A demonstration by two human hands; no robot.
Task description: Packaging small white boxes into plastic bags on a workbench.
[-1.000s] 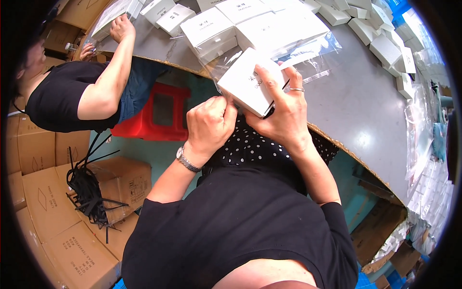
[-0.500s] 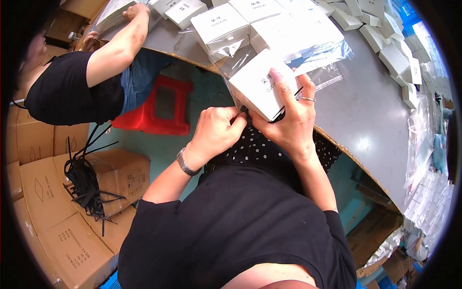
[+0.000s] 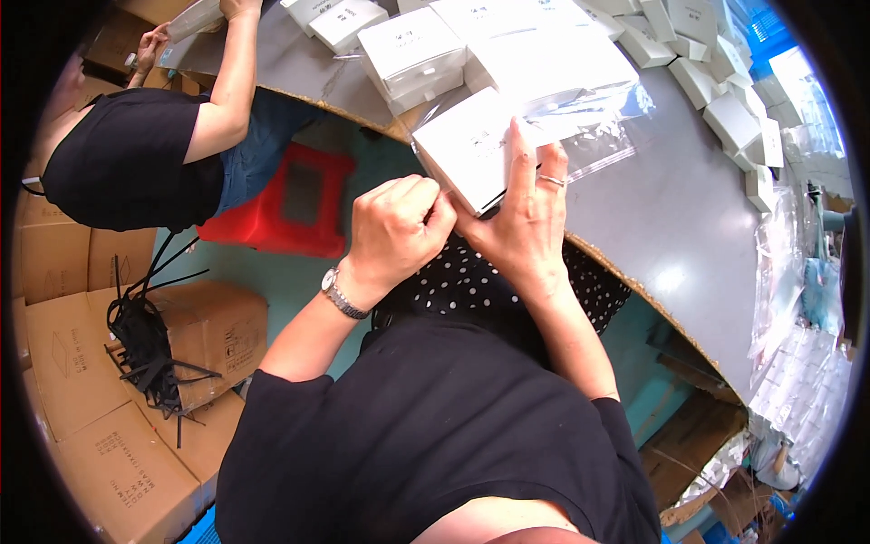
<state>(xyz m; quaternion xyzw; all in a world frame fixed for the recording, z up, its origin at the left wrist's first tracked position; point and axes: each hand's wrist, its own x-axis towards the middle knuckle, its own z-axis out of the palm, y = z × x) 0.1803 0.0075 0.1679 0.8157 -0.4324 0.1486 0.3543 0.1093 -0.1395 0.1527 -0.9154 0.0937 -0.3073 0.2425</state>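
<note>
A white box (image 3: 464, 152) lies tilted at the table's near edge, against a stack of white boxes (image 3: 412, 50). My right hand (image 3: 521, 213) grips its near right side, thumb at the lower corner and fingers along the top and side. Close to the box's lower left corner, my left hand (image 3: 394, 231) is curled into a fist; whatever is inside it is hidden. Clear plastic film (image 3: 594, 150) spreads out beside the stack, right of my right hand's fingers.
More white boxes (image 3: 729, 118) are heaped at the far right, near clear plastic bags (image 3: 775, 281). At the left, another person (image 3: 127, 159) handles a pale package beside a red stool (image 3: 281, 213). Cartons (image 3: 82, 354) and black straps (image 3: 145, 340) stand on the floor.
The white box has tipped down lower toward the stack. My left hand has risen slightly and turned into a tighter fist. The other person has lifted a package.
</note>
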